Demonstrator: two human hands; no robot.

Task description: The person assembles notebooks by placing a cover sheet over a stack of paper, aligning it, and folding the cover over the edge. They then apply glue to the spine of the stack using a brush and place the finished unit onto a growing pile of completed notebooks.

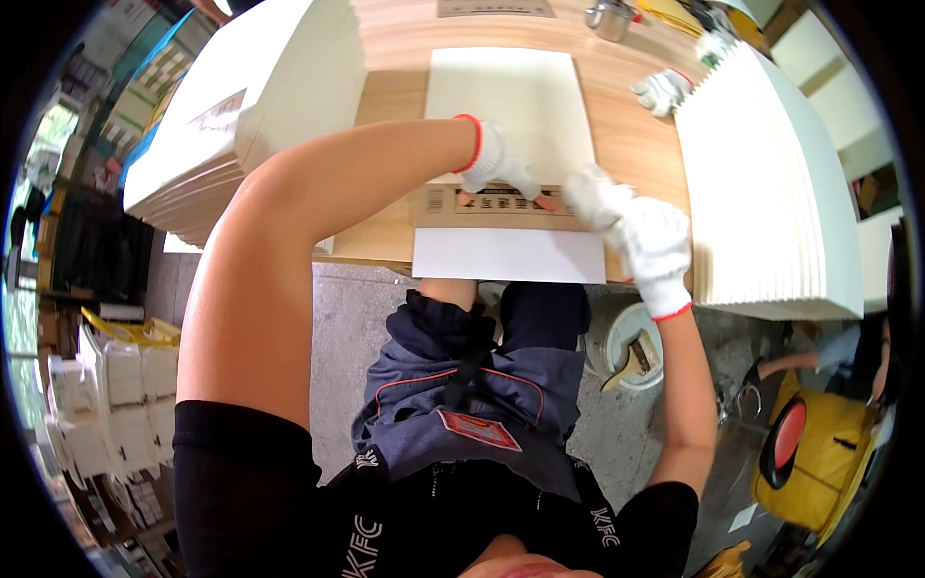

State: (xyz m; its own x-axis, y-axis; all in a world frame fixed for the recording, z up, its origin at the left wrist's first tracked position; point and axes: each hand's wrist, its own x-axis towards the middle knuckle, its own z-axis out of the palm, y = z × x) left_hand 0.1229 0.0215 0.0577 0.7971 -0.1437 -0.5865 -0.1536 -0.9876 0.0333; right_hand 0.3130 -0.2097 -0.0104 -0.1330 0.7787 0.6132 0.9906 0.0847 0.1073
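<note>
1. The left hand (pixel 501 169), in a white glove with a red cuff, was open, its thumb and fingers spread and bare tips resting on a brown printed strip (pixel 438 214).
2. The strip lay near the middle of the near edge of the table (pixel 631 125), running along that edge.
3. Beyond it a large white board (pixel 506 101) stretched toward the far side of the surface; on its near side a white flap (pixel 508 255) reached out past the near edge. Whether strip and flap were one piece could not be told.
4. The right hand (pixel 653 241), gloved likewise, was just beside the strip's right end. A rumpled white lump (pixel 593 193) showed at its fingers; whether it was gripped cloth or part of the glove could not be told, nor how far the hand was closed.
5. A tall stack of white boards (pixel 299 77) stood along the left edge of the surface, and another white stack (pixel 752 193) filled the near right corner.
6. A spare glove (pixel 660 91) lay beside the right stack, and a metal cup (pixel 609 19) stood toward the far right corner.
7. Below the near edge, a bucket (pixel 621 332) on the floor carried a brush (pixel 636 361).
</note>
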